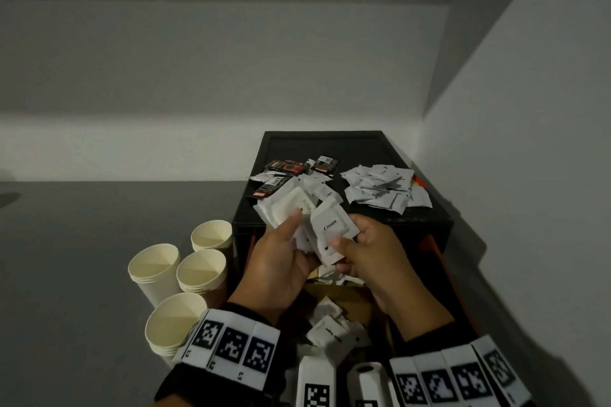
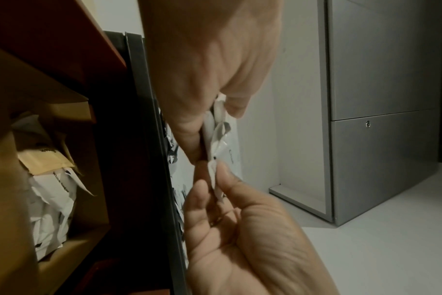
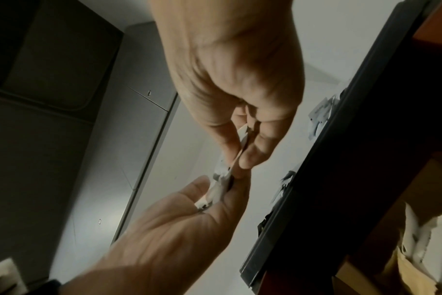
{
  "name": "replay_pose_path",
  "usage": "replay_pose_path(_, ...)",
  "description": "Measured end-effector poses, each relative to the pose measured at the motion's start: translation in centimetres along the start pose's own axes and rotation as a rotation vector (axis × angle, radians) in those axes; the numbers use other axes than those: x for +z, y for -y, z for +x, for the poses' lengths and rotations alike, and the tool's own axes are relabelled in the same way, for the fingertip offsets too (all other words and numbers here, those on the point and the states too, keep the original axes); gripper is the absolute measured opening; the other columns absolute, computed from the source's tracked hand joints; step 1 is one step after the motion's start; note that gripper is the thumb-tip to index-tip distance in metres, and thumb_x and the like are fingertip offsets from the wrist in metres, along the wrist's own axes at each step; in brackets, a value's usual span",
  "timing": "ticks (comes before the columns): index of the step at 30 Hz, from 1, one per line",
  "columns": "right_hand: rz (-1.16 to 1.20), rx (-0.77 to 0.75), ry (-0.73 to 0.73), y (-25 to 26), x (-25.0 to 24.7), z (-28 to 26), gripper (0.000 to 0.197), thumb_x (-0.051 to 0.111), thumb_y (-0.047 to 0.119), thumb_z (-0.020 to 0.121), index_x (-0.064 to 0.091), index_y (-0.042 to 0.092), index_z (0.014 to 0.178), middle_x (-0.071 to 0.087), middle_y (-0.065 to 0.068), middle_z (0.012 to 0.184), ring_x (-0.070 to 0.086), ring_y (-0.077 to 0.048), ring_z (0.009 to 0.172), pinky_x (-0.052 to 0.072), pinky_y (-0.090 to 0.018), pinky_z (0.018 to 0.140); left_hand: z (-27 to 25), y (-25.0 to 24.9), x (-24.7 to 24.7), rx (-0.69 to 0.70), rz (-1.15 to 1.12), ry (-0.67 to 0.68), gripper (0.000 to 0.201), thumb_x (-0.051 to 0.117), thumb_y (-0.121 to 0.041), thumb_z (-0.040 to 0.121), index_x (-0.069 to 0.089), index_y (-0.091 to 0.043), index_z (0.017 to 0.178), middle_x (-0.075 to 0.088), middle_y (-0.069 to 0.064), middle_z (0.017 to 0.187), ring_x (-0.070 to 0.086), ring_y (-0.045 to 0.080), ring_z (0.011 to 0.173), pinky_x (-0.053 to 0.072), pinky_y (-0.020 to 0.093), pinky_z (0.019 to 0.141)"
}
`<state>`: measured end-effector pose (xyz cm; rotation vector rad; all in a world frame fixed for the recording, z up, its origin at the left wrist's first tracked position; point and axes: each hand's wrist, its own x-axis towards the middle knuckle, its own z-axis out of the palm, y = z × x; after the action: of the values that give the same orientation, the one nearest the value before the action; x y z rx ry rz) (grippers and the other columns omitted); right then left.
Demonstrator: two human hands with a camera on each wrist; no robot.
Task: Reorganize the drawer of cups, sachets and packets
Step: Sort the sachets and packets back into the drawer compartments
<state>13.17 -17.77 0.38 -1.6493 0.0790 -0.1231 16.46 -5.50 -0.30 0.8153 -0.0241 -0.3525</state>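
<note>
Item: Cream sachet (image 1: 331,231), above the open drawer (image 1: 347,302); my right hand (image 1: 370,261) pinches it, thumb and fingers clamped. My left hand (image 1: 281,261) grips a white sachet bundle (image 1: 287,208), fingers curled tight. Sorted, by my reckoning: sachet piles (image 1: 383,187) and dark packets (image 1: 287,168) on the black unit top (image 1: 330,142); cups (image 1: 201,271) stacked beside. Outstanding: loose sachets (image 1: 330,324) in the drawer.

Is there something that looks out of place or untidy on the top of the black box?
Yes. White sachets lie in a loose, overlapping heap on the black box, some over its right edge. Dark packets are scattered askew beside them. Both hands hold more sachets, the right hand pinching a Cream sachet.
</note>
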Motion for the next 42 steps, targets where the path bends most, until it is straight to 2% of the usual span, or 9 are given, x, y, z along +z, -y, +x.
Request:
replay_pose_path(3,0.06,0.058,-0.052,0.0,0.1,0.3,0.024,0.049,0.008,0.095,0.059,0.026,0.082,0.066,-0.006,0.09,0.061,-0.017,0.073,0.051,-0.025,0.057,-0.1,0.5,-0.1,0.042,0.055,0.018,0.032,0.04,0.001,0.094,0.054,-0.018,0.116,0.071,0.01,0.103,0.069,0.026,0.092,0.059,0.04,0.071)
replay_pose_path(7,0.075,0.089,-0.145,-0.2,0.2,0.7,0.015,0.045,0.015,0.097,0.052,0.02,0.084,0.063,-0.008,0.098,0.063,-0.02,0.083,0.052,-0.028,0.058,0.1,0.9,-0.1,0.067,0.066,-0.012,0.044,0.037,0.012,0.092,0.049,-0.014,0.125,0.067,0.014,0.108,0.067,0.027,0.094,0.059,0.041,0.071)
replay_pose_path(12,0.224,0.119,-0.193,0.8,-1.2,0.5,0.013,0.045,0.014,0.097,0.055,0.017,0.089,0.063,-0.007,0.083,0.06,-0.014,0.069,0.048,-0.027,0.06,0.1,0.5,-0.1,0.059,0.041,-0.061,0.042,0.038,0.011,0.093,0.045,-0.016,0.125,0.066,0.012,0.1,0.066,0.025,0.084,0.058,0.042,0.066)
replay_pose_path(19,0.028,0.124,-0.018,0.2,-0.5,0.3,0.021,0.052,0.009,0.093,0.061,0.023,0.08,0.067,-0.003,0.09,0.064,-0.015,0.083,0.054,-0.027,0.07,0.0,0.5,-0.4,0.036,0.04,-0.04,0.045,0.038,0.009,0.093,0.043,-0.013,0.132,0.064,0.016,0.11,0.065,0.03,0.094,0.06,0.04,0.064)
replay_pose_path(26,0.173,-0.007,-0.137,0.5,-1.6,0.5,0.019,0.055,0.007,0.091,0.066,0.02,0.083,0.072,-0.001,0.087,0.069,-0.014,0.081,0.054,-0.029,0.07,-0.1,-0.1,-1.1,-0.055,0.032,-0.046,0.035,0.04,0.007,0.092,0.051,-0.015,0.116,0.064,0.021,0.111,0.067,0.033,0.088,0.058,0.043,0.06)
replay_pose_path(31,-0.008,-0.041,0.001,0.4,-0.7,0.2,0.017,0.056,0.009,0.091,0.068,0.019,0.083,0.072,-0.003,0.086,0.069,-0.017,0.081,0.057,-0.03,0.071,-0.5,0.5,-1.8,-0.215,0.163,0.143,0.044,0.04,0.015,0.085,0.055,-0.007,0.12,0.068,0.021,0.103,0.071,0.031,0.08,0.06,0.04,0.062)
replay_pose_path(36,-0.185,-0.062,0.001,0.1,0.0,0.1,0.013,0.059,0.012,0.09,0.068,0.019,0.082,0.072,-0.002,0.082,0.068,-0.015,0.076,0.057,-0.032,0.071,-0.9,0.9,-1.9,-0.265,0.297,0.231,0.04,0.045,0.014,0.084,0.058,-0.009,0.114,0.071,0.015,0.091,0.07,0.029,0.078,0.059,0.04,0.063)
replay_pose_path(39,-0.082,-0.046,-0.031,0.0,-0.1,0.2,0.015,0.059,0.01,0.089,0.069,0.017,0.081,0.072,-0.008,0.084,0.069,-0.023,0.081,0.057,-0.041,0.076,-1.1,0.7,-1.8,-0.289,0.224,0.21,0.041,0.051,0.011,0.076,0.057,-0.006,0.113,0.071,0.016,0.089,0.071,0.027,0.075,0.058,0.035,0.056)
replay_pose_path(42,0.145,-0.027,-0.13,0.3,-0.8,0.4,0.017,0.057,0.008,0.09,0.068,0.015,0.08,0.072,-0.01,0.083,0.069,-0.027,0.083,0.057,-0.044,0.074,-1.2,0.3,-1.8,-0.318,0.129,0.188,0.046,0.058,-0.001,0.071,0.059,-0.002,0.117,0.069,0.017,0.096,0.07,0.025,0.078,0.059,0.036,0.065)
